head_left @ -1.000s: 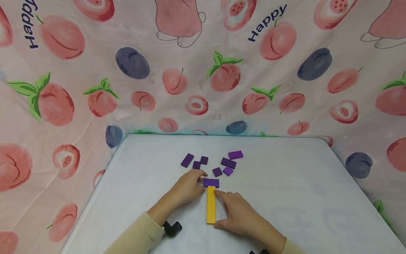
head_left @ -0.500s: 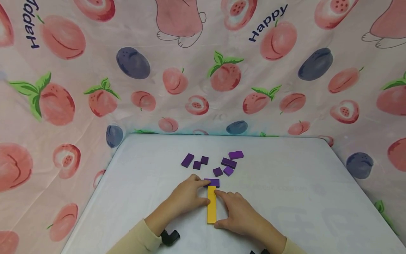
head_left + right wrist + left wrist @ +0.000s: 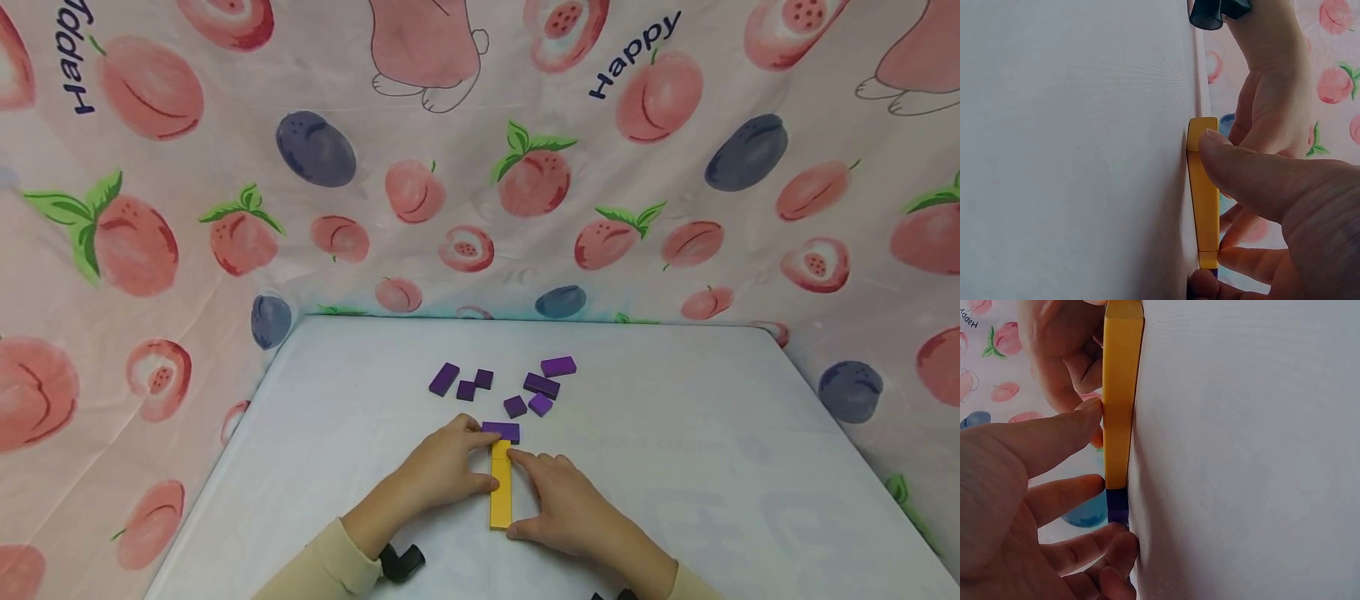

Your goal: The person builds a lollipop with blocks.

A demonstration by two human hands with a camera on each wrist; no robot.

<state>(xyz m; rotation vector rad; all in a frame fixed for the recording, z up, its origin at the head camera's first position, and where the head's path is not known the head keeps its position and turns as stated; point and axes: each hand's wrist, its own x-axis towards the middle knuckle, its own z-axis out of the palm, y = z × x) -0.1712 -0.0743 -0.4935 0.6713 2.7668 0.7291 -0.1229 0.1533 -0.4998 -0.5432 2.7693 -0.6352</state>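
In the head view, a long yellow block (image 3: 500,500) lies end to end with a small yellow block (image 3: 501,450). Across their far end sits a purple block (image 3: 510,430), making a T shape. My left hand (image 3: 442,462) has its thumb against the strip's left side and its index fingertip right where yellow meets purple. On the other side my right hand (image 3: 566,504) touches the strip, thumb at the near corner and index finger by the small yellow block. In the left wrist view, the left hand's other fingers (image 3: 1085,550) partly hide the purple block.
Beyond the T, several loose purple pieces lie on the white table: a dark block (image 3: 444,379) and small cubes at left, more blocks such as a brighter one (image 3: 558,366) at right. A fruit-print cloth (image 3: 465,150) hangs behind. A black wrist device (image 3: 402,563) shows by the left sleeve.
My left hand has moved from the purple block's left end onto the yellow strip's left side and the seam with the purple block. The right hand and the blocks have hardly moved.
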